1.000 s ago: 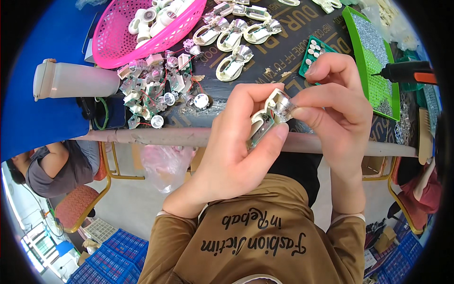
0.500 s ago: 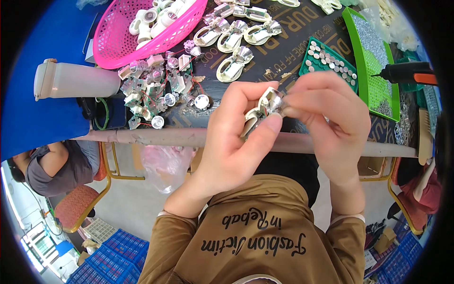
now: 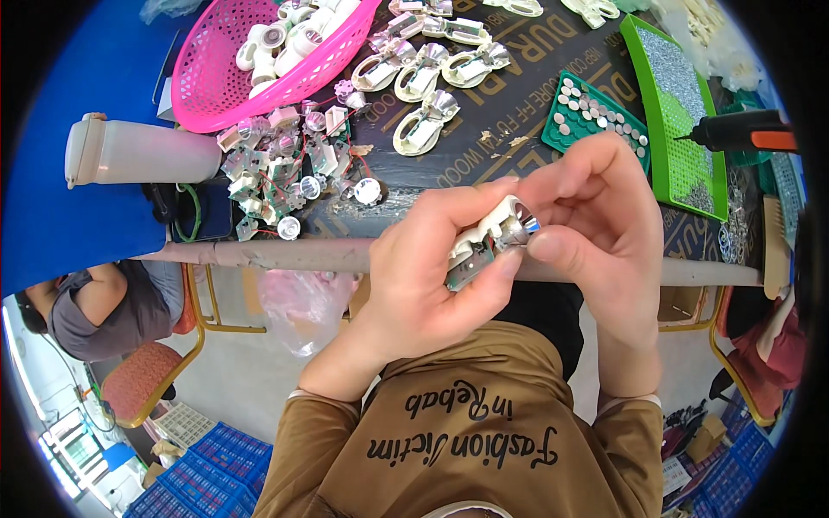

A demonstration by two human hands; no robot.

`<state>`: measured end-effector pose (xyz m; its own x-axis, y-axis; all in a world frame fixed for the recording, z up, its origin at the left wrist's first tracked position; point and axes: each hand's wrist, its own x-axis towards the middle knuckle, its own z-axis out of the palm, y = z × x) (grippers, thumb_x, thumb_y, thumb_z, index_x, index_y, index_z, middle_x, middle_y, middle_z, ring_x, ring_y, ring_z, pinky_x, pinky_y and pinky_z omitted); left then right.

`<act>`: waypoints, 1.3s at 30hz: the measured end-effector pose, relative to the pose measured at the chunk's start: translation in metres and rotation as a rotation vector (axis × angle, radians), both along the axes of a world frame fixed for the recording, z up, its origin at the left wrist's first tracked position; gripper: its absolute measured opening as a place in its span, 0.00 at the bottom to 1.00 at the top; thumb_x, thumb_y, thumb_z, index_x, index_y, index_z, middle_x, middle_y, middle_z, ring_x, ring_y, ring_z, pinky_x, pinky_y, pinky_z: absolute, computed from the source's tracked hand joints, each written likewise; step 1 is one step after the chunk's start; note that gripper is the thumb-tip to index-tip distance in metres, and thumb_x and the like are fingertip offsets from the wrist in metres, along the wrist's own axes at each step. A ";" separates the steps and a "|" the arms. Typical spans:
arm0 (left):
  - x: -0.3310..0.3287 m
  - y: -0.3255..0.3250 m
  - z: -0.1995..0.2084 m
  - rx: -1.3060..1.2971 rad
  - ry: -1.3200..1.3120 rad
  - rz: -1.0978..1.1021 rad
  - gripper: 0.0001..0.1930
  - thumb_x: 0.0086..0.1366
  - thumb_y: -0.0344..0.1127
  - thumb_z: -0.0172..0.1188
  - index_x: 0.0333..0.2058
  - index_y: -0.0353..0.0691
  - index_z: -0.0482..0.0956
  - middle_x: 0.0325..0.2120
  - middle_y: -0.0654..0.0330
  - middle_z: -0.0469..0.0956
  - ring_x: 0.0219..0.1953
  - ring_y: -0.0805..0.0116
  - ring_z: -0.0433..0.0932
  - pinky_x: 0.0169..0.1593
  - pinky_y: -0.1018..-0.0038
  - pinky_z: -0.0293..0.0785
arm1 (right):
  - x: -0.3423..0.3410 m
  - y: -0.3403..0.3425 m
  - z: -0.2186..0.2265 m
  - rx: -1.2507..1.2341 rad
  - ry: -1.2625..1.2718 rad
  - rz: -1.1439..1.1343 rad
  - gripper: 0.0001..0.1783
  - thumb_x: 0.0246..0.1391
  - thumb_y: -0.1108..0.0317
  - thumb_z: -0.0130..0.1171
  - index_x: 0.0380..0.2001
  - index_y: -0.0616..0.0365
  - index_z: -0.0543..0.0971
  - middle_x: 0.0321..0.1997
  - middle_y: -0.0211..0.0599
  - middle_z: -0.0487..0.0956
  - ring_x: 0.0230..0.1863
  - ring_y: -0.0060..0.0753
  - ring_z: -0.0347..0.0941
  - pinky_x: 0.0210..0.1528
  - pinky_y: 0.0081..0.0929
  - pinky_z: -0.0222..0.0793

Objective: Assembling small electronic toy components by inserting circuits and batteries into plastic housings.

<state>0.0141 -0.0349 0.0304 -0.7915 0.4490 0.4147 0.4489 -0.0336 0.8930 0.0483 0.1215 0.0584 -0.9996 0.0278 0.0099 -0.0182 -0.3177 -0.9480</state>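
My left hand (image 3: 420,274) grips a white flashlight half-shell (image 3: 485,230) in front of the table edge, its fingers behind and its thumb along the near side. A green circuit board and a shiny silver reflector (image 3: 520,228) sit in the shell. At the reflector end, my right hand (image 3: 609,229) has its thumb and forefinger closed around the head of the shell, the other fingers curled. Beyond my hands, several similar half-shells (image 3: 421,126) fitted with reflectors lie on the dark table. A heap of circuit boards with clear lenses (image 3: 281,164) lies to the left.
A pink basket (image 3: 194,91) of white flashlight bodies stands at the back left, beside a lidded translucent cup (image 3: 147,151) lying sideways. At right are a teal tray (image 3: 596,116) of small round discs, a green tray (image 3: 661,164) of metal parts and a black-orange tool (image 3: 747,134).
Both hands have come down toward me with the flashlight half-shell. It has turned, so its reflector now faces right. My right thumb has shifted to the reflector's near edge.
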 end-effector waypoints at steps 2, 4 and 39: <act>-0.001 0.000 0.001 -0.025 0.017 0.002 0.18 0.51 0.25 0.59 0.43 0.30 0.69 0.33 0.55 0.75 0.33 0.69 0.77 0.36 0.78 0.72 | 0.000 0.001 -0.007 -0.078 0.024 0.008 0.20 0.43 0.75 0.62 0.35 0.60 0.61 0.35 0.37 0.73 0.36 0.25 0.72 0.40 0.20 0.69; -0.004 0.001 0.000 -0.050 0.035 0.003 0.18 0.51 0.25 0.59 0.42 0.31 0.70 0.33 0.56 0.75 0.33 0.69 0.77 0.36 0.78 0.71 | -0.001 0.001 -0.015 -0.081 0.036 -0.006 0.19 0.44 0.75 0.61 0.34 0.59 0.61 0.35 0.37 0.73 0.36 0.24 0.72 0.40 0.20 0.69; -0.054 -0.074 -0.007 -0.877 0.437 0.567 0.09 0.51 0.25 0.56 0.34 0.39 0.75 0.32 0.57 0.73 0.35 0.57 0.71 0.38 0.67 0.66 | -0.039 0.007 -0.040 0.683 0.115 -0.132 0.12 0.51 0.77 0.50 0.41 0.61 0.71 0.46 0.36 0.65 0.27 0.19 0.70 0.27 0.14 0.68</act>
<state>-0.0401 -0.1090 0.0232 -0.8380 0.3435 0.4239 0.4793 0.8348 0.2711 0.0097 0.1282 0.0189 -0.9798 0.0989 0.1737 -0.1275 0.3594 -0.9244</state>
